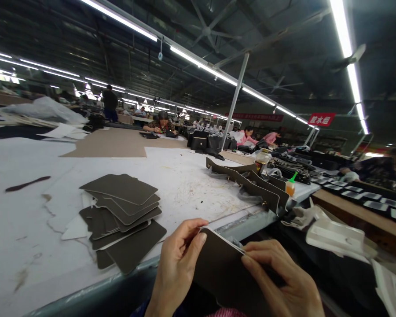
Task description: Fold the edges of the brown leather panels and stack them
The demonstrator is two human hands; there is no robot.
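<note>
A dark brown-grey panel with rounded corners and a pale edge (222,268) is held up in front of me, just off the table's front edge. My left hand (181,259) pinches its upper left corner between thumb and fingers. Along the same pale edge, further right, my right hand (280,277) grips the panel with thumb and fingertips. The panel's lower part is in shadow. To the left, a loose pile of similar dark panels (125,193) lies on the white tabletop, several of them overlapping at odd angles.
Long curved dark strips (247,182) stand on edge at the table's right side, near a bottle with a green nozzle (291,185). A slim dark tool (28,184) lies far left. Brown board (115,143) covers the back. A person (161,123) works across the table.
</note>
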